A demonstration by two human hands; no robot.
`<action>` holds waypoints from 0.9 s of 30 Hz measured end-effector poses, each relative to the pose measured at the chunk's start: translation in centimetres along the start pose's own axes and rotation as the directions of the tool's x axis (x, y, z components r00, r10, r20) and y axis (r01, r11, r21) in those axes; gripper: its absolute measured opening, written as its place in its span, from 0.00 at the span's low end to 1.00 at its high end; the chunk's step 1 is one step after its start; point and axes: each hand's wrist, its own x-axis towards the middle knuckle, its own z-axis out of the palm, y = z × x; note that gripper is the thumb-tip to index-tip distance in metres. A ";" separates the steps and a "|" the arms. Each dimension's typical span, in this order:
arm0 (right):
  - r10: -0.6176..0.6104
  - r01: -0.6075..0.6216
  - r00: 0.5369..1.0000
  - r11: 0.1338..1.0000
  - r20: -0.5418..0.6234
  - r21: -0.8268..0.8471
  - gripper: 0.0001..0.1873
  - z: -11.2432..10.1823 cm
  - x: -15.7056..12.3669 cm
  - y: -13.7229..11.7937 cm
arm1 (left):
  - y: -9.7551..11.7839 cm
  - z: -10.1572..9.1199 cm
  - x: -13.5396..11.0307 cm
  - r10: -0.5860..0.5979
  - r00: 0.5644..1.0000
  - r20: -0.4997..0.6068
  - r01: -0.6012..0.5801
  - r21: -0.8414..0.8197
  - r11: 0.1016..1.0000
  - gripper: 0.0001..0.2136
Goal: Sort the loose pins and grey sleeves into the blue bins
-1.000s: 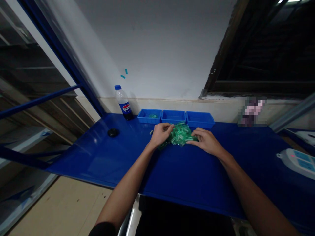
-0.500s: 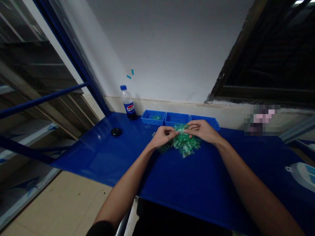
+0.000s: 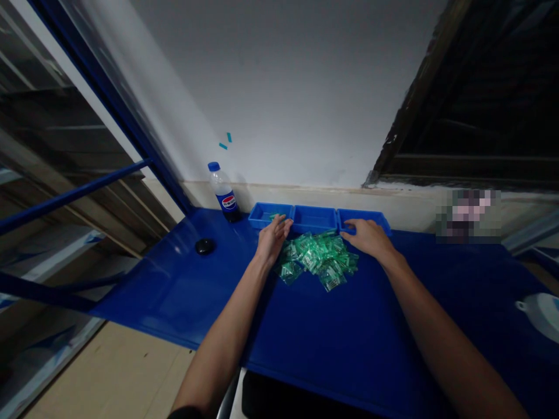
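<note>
A heap of small clear packets with green flat pieces [image 3: 321, 256] lies on the blue table between my hands. My left hand [image 3: 271, 240] is raised at the front edge of the left blue tray [image 3: 257, 222], fingers curled, with a small green piece showing at the fingertips. Part of that tray is hidden behind the hand. Just right of the heap, my right hand [image 3: 369, 235] is in front of the right blue tray [image 3: 356, 215]. Its thumb and fingers are apart, with nothing visible between them. Between these two stands the middle blue tray [image 3: 314, 220].
A cola bottle [image 3: 226, 198] stands left of the trays against the wall. A round black object [image 3: 204, 246] lies on the left of the table [image 3: 174, 291]. At the far right is a white object [image 3: 541, 314], partly cut off.
My hands, together over the heap before, have parted. The left has moved to the left tray, and the right has drawn back to the right with its fingers opened. The view has tilted slightly.
</note>
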 end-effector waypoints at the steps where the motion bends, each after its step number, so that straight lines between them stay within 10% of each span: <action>1: -0.011 0.011 1.000 1.000 0.021 -0.001 0.21 0.1 0.0 0.0 | 0.0 -0.1 0.0 0.006 1.000 0.009 -0.006 0.043 0.999 0.18; 7: -0.091 0.091 0.993 0.996 0.073 0.007 0.19 -0.5 -0.2 0.2 | -0.5 -0.2 -1.5 0.263 0.957 0.124 -0.290 0.469 0.834 0.13; 11: -0.090 0.084 0.992 0.994 0.093 0.065 0.19 -1.0 -0.5 0.0 | -0.5 0.8 -3.3 0.371 0.821 0.433 -0.570 0.638 0.517 0.11; 21: -0.102 0.093 0.994 0.982 0.046 0.163 0.21 -2.4 -1.0 -0.5 | -1.1 2.3 -5.7 0.008 0.512 0.859 -0.859 0.512 0.024 0.28; 27: -0.219 0.177 0.968 0.943 0.124 0.281 0.15 -4.0 -1.4 -0.3 | -1.6 2.6 -6.3 -0.126 0.510 0.851 -0.860 0.501 -0.096 0.26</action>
